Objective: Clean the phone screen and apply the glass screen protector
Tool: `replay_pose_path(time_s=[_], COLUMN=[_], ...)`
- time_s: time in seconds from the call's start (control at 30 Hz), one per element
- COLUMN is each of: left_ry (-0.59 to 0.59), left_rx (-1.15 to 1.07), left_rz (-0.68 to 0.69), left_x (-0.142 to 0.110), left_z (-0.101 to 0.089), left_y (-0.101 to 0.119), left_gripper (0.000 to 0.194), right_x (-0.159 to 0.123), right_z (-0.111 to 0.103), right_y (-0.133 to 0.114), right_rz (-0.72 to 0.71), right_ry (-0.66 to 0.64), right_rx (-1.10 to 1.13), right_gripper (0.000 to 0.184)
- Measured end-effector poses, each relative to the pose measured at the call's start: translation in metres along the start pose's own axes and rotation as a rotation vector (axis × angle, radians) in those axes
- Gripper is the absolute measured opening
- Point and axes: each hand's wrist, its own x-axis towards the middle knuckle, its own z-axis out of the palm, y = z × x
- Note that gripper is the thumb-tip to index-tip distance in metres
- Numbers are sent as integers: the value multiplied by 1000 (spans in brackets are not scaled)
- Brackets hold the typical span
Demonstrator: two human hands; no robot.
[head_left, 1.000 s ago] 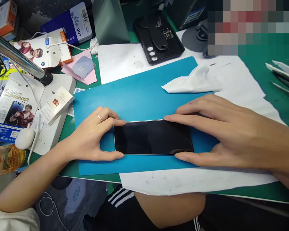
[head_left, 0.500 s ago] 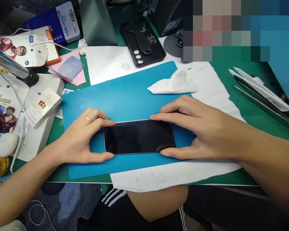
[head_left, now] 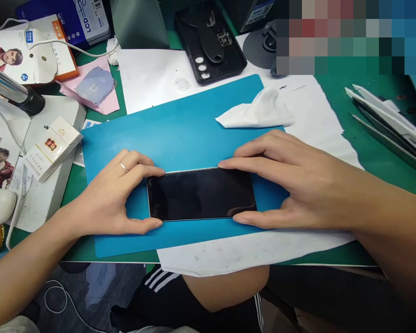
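While the left hand (head_left: 107, 203), a slim silver-coloured ring (head_left: 124, 167) on one finger, pinches one end of a flat black rectangular smartphone (head_left: 201, 193) between forefinger and thumb, the right hand (head_left: 312, 185) has the other end in a matching pinch, thumb on the edge towards the body, forefinger on the far edge; there lies the phone between them, dark screen up, on a smooth blue mat (head_left: 152, 134); just beyond the right hand's knuckles, look, a crumpled white cloth (head_left: 256, 111) at the mat's far edge; farther out past both hands, a black phone case (head_left: 211, 46) with a strap across its back; left of the left hand, a small white-and-gold carton (head_left: 52, 148); out beyond the right wrist, slim pointed tools (head_left: 391, 118) on the green tabletop (head_left: 333, 92); nearer the body than either hand, white paper (head_left: 222, 254) juts from under the mat.
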Motion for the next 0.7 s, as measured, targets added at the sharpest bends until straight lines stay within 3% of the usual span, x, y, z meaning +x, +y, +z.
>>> replay_pose_path(time_s=[0.27, 0.4, 0.53, 0.7], left_ry=[-1, 10, 22, 25], left_rx=[15, 43, 58, 88], left_rz=[12, 29, 54, 56], left_x=[0, -2, -1, 1], left_z=[-1, 0, 1, -1], left_y=[0, -3, -7, -4], left_gripper=[64, 65, 68, 65], right_x=[-1, 1, 6, 8], right_z=[-3, -10, -11, -5], right_y=[0, -1, -1, 9], right_rz=[26, 27, 156, 388], right_ry=[23, 187, 369, 347], right_rx=[34, -89, -204, -250], right_gripper=[55, 32, 22, 35])
